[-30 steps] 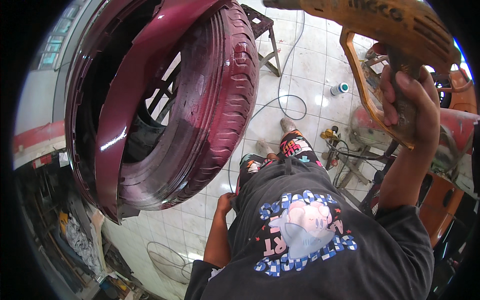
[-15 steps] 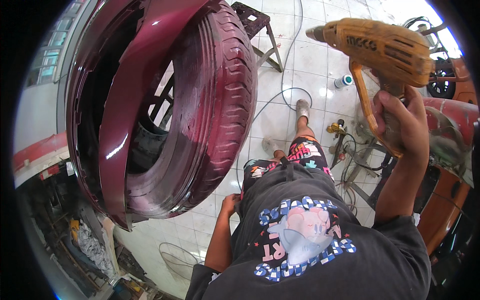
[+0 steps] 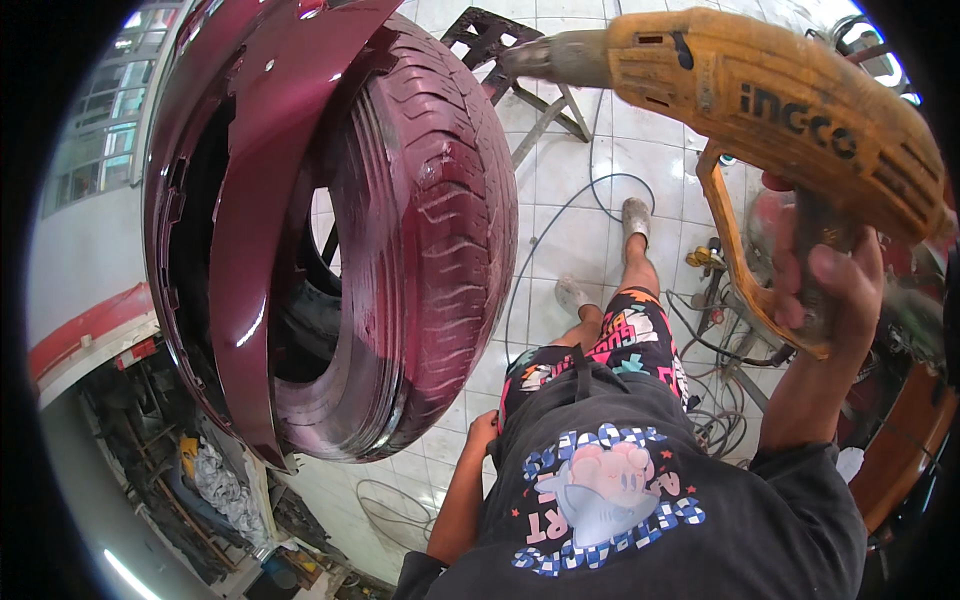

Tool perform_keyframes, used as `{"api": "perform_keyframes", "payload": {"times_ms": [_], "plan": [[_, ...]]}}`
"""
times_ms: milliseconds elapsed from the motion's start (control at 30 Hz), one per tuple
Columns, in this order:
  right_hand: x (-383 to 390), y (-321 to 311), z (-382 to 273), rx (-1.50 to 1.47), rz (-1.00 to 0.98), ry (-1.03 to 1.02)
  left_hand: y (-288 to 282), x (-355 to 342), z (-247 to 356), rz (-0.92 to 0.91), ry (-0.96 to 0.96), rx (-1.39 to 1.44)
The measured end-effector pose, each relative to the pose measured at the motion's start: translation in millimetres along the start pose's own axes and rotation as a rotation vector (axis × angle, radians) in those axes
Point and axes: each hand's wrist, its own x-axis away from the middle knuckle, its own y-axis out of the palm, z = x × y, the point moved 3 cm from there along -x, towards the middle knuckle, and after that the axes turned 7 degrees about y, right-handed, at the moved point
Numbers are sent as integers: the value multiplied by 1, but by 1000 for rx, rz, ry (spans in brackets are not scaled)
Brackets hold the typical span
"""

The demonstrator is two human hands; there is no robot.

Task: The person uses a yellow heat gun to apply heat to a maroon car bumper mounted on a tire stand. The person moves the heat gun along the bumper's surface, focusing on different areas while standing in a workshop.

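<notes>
My right hand is wrapped round the handle of a yellow heat gun, raised on the right with its metal nozzle pointing left. The nozzle tip is apart from the tyre, whose dark tread carries maroon overspray. A glossy maroon curved panel, like a car bumper cover, stands upright against the tyre, and its far end leaves the picture. My left hand hangs by my hip against the patterned shorts, fingers curled. What it grips, if anything, is hidden.
A dark metal stand stands behind the tyre on white floor tiles. A thin cable loops across the floor near my feet. Hoses and cords lie tangled at right, near an orange panel. Cluttered shelving fills the lower left.
The heat gun has come closer to the view and its nozzle has moved left toward the tyre. The view has shifted slightly. My left hand stays by my hip.
</notes>
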Motion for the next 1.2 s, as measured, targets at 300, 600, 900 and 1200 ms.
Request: {"api": "perform_keyframes", "payload": {"times_ms": [300,600,900,1200], "plan": [[-34,-66,130,78,256,300,10,20,-10,-54,-69,-74],[-39,-65,218,-73,165,480,-3,16,46,-123,-167,-138],[-56,-65,219,-71,191,472,-5,11,61,-111,-179,-102],[-55,-57,156,-171,267,309,-6,5,38,-71,-31,-69]]}}
